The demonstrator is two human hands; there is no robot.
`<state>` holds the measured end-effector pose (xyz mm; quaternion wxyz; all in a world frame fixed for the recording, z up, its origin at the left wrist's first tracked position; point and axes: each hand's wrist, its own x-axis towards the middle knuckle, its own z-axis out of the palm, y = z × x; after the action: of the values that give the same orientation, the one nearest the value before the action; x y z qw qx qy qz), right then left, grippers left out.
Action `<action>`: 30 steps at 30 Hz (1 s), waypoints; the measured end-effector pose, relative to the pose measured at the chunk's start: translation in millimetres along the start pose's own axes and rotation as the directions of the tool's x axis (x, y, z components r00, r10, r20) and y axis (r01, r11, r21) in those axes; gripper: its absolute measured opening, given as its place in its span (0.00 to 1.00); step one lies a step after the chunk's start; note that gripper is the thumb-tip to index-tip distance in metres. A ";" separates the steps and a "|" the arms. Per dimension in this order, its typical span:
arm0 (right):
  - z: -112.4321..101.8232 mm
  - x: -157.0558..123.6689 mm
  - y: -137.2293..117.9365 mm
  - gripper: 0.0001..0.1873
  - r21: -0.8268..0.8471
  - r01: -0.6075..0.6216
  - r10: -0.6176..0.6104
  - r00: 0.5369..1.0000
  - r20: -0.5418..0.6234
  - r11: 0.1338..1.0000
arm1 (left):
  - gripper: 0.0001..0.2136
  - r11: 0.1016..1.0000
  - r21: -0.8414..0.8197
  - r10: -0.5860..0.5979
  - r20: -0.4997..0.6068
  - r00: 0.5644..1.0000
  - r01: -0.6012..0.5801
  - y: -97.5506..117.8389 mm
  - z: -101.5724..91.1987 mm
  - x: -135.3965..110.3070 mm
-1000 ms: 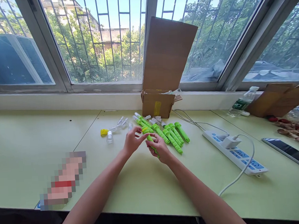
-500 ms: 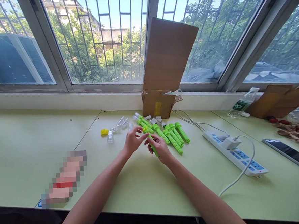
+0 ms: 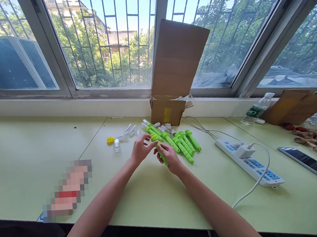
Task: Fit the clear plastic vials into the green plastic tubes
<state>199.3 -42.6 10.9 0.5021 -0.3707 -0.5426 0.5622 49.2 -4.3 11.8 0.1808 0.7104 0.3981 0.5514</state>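
A: Where is the green tube [image 3: 162, 156] now?

B: It is between the two hands, over the table [image 3: 142, 198], slanting; some yellow shows at its far end.

A: How is it held?

B: The right hand [image 3: 170, 157] is closed around the lower part. The left hand [image 3: 140, 148] pinches near the far end with thumb and fingers. The hands are very near; if they touch, I cannot tell.

A: And what lies around?

B: More tubes [image 3: 183, 149] lie just beyond the hands, before the box [image 3: 158, 111]. Clear cups [image 3: 116, 145] and a yellow cap [image 3: 110, 140] are at the left.
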 end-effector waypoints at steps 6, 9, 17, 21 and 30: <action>-0.6 -0.4 -0.1 0.17 0.021 -0.036 0.035 0.999 0.041 0.999 | 0.14 1.000 -0.002 0.001 0.004 1.000 -0.001 0.4 -0.2 -1.0; -0.4 0.1 0.3 0.17 0.025 -0.062 0.061 0.996 0.061 0.998 | 0.14 1.000 0.003 0.007 0.005 1.000 -0.007 -0.4 -0.1 -1.2; -0.9 0.0 1.6 0.16 0.121 -0.133 0.129 0.991 0.038 0.984 | 0.14 0.999 0.018 0.027 0.033 0.999 -0.027 -2.6 0.6 -0.6; -0.6 -1.1 -2.7 0.14 0.153 -0.145 0.139 0.989 0.052 0.977 | 0.14 0.999 0.013 0.050 0.034 0.998 -0.050 -3.7 1.2 -1.3; 1.1 -3.7 -6.3 0.15 0.138 -0.186 0.181 0.982 0.049 0.973 | 0.15 1.000 -0.005 0.016 0.051 0.999 -0.015 -5.4 2.8 -2.5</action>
<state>200.1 -47.0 16.8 0.4630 -0.3725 -0.4737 0.6500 49.7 -2.4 5.6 0.1881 0.7270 0.3867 0.5353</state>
